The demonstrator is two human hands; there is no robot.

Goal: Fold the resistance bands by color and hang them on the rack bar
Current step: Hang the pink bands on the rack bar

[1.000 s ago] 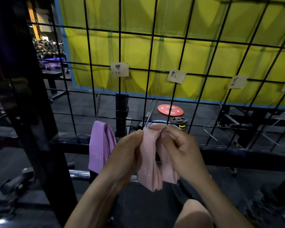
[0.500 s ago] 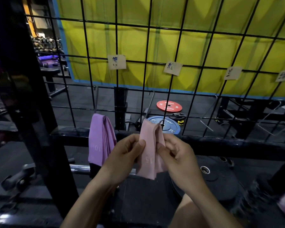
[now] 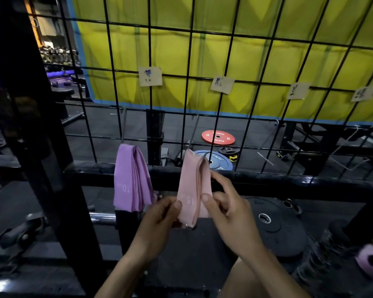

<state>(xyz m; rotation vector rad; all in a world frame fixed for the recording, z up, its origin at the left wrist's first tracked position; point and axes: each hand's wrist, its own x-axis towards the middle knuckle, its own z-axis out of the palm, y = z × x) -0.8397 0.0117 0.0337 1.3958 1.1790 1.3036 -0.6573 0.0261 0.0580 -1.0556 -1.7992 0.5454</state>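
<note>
A folded stack of pink resistance bands (image 3: 193, 186), marked 15, hangs over a metal hook on the black wire grid (image 3: 252, 97). My left hand (image 3: 159, 220) pinches the stack's lower left edge with the thumb on the front. From the right, my right hand (image 3: 226, 209) pinches the same stack, fingers reaching behind the folds. To the left, a folded stack of purple bands (image 3: 130, 179), marked 10, hangs from another hook. The black rack bar (image 3: 289, 183) runs across behind both stacks.
Paper labels (image 3: 150, 76) are clipped along the grid above the hooks. Empty wire hooks (image 3: 267, 145) hang to the right. A black upright post (image 3: 52, 160) stands at left. Weight plates (image 3: 218, 137) lie on the floor beyond, and a black plate (image 3: 276, 229) lies near my right hand.
The pink stack has risen from between my hands to hang on the hook. My hands have slid down to its lower part.
</note>
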